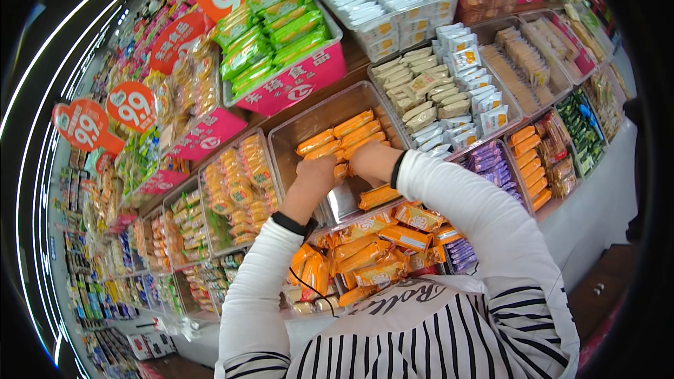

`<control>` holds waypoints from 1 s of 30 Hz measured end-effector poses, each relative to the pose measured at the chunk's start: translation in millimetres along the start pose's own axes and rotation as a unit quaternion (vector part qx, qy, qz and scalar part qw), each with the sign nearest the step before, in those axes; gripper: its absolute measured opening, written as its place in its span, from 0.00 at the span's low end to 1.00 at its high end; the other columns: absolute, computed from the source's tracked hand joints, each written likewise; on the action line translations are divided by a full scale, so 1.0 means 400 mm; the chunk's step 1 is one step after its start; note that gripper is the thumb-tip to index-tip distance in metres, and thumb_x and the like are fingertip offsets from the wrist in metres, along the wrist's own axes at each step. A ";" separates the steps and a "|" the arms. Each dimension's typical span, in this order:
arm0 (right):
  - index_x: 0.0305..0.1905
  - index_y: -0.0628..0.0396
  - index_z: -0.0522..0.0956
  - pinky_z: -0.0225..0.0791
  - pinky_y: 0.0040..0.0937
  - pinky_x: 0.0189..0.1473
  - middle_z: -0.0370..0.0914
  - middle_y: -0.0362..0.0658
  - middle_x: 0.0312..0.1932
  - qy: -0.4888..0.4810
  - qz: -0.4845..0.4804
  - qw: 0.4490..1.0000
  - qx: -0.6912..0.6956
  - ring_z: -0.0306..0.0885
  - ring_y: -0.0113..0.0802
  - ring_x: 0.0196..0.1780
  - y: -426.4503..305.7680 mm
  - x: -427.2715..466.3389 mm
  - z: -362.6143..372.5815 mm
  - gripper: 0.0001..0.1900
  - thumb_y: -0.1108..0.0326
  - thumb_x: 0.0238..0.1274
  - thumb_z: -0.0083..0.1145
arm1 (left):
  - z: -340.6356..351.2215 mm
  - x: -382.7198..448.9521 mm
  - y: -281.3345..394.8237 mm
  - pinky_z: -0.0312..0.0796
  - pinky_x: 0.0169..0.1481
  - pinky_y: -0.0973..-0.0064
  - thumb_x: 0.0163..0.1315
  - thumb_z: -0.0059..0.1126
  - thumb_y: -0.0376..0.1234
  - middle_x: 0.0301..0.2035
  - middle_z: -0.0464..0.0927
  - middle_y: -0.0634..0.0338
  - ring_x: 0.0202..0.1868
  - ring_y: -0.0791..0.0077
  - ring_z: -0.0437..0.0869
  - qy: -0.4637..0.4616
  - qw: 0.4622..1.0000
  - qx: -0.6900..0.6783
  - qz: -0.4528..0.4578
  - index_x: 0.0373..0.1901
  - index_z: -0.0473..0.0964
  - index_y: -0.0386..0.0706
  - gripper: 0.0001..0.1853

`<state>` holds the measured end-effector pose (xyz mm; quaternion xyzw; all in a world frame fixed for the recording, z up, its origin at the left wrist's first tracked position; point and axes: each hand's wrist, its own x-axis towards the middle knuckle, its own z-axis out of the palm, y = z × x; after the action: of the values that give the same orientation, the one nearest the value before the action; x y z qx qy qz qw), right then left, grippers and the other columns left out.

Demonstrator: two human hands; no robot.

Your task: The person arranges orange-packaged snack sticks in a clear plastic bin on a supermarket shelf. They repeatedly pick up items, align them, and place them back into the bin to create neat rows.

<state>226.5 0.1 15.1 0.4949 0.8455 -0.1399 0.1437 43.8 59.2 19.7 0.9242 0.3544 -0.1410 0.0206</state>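
Note:
Both of my hands reach into a clear plastic bin (274,152) that is partly filled with orange-wrapped snack packets (354,125). My left hand (315,175) comes in from the lower left, its fingers closed on an orange packet (341,170). Close beside it, my right hand (375,162) bends down over the packets with curled fingers at that same packet; its fingertips are partly hidden. Packets lie in rows beyond my hands. Another orange packet (378,197) rests at the near right of the bin, below my right wrist. A bare patch of bin floor (345,200) shows nearer me.
Loose orange packets (376,260) are heaped just in front of my body. Bins of beige and white packets (421,84) adjoin on the right, one of wrapped cakes (239,184) on the left. A pink-fronted bin of green packets (289,81) stands higher behind. A thin black cord (310,287) hangs near my left sleeve.

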 end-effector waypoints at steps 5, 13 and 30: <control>0.43 0.58 0.92 0.81 0.48 0.48 0.91 0.51 0.43 -0.140 0.027 0.989 0.036 0.89 0.53 0.47 -0.022 -0.016 0.027 0.23 0.61 0.37 0.87 | -0.180 -0.199 0.005 0.80 0.41 0.67 0.69 0.69 0.38 0.36 0.89 0.54 0.37 0.65 0.91 0.172 0.940 -0.290 -0.052 0.54 0.83 0.42 0.16; 0.39 0.60 0.89 0.80 0.49 0.44 0.89 0.55 0.39 -0.155 0.032 0.986 0.048 0.88 0.57 0.45 0.005 -0.014 -0.016 0.18 0.63 0.41 0.77 | -0.061 -0.538 -0.116 0.77 0.35 0.74 0.67 0.70 0.30 0.32 0.86 0.56 0.30 0.70 0.87 0.286 0.855 -0.383 -0.201 0.45 0.81 0.39 0.08; 0.35 0.51 0.90 0.79 0.38 0.33 0.89 0.45 0.33 0.045 0.031 0.977 -0.206 0.91 0.39 0.38 0.059 0.059 0.137 0.07 0.70 0.60 0.62 | 0.319 -0.629 -0.025 0.71 0.67 0.57 0.54 0.75 0.28 0.55 0.79 0.52 0.60 0.49 0.76 0.233 0.909 -0.268 -0.217 0.61 0.78 0.39 0.30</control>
<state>241.8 9.4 -46.5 0.4869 0.8458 0.0641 0.2083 -172.5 -114.3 -33.0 0.7908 0.5653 0.1776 0.1535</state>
